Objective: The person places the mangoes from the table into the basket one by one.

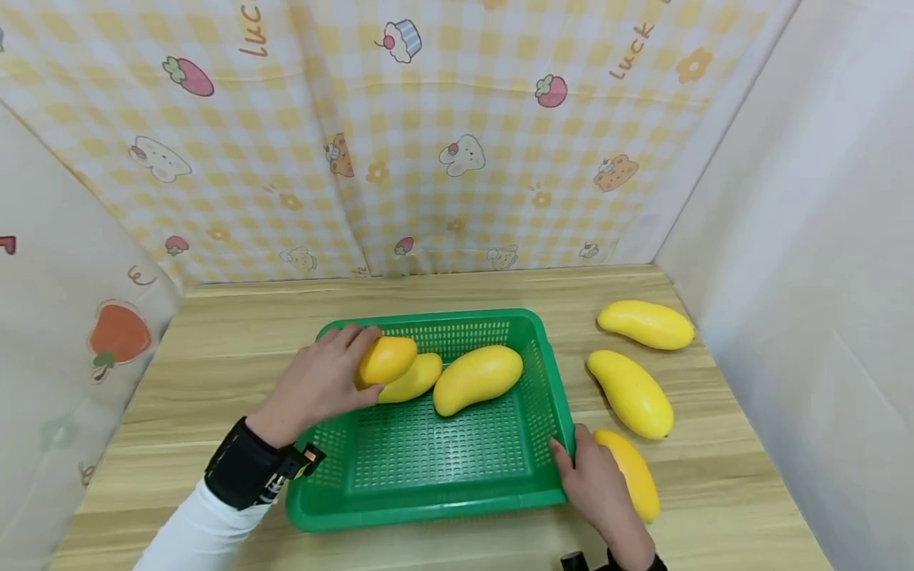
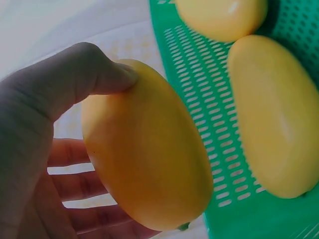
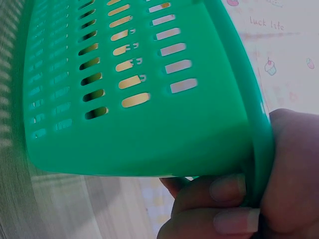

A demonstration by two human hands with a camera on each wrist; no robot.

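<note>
A green plastic basket [image 1: 443, 507] with slotted walls stands on the wooden table. Over its left back part my left hand [image 1: 324, 381] grips a yellow mango [image 1: 389, 359]; the left wrist view shows the thumb on the mango's upper side and the fingers around its far side. Inside the basket lie two more mangoes, one [image 1: 417, 379] partly hidden behind the held one, the other [image 1: 477, 381] right of it. My right hand [image 1: 596, 480] grips the basket's rim near the front right corner, fingers curled around the edge in the right wrist view.
Right of the basket, three mangoes lie on the table [image 1: 236, 341]: one at the back [image 1: 646, 324], one in the middle [image 1: 631, 395], and one [image 1: 631, 472] partly behind my right hand. A checked curtain [image 1: 414, 159] hangs behind; white cloth [image 1: 807, 238] borders the right side.
</note>
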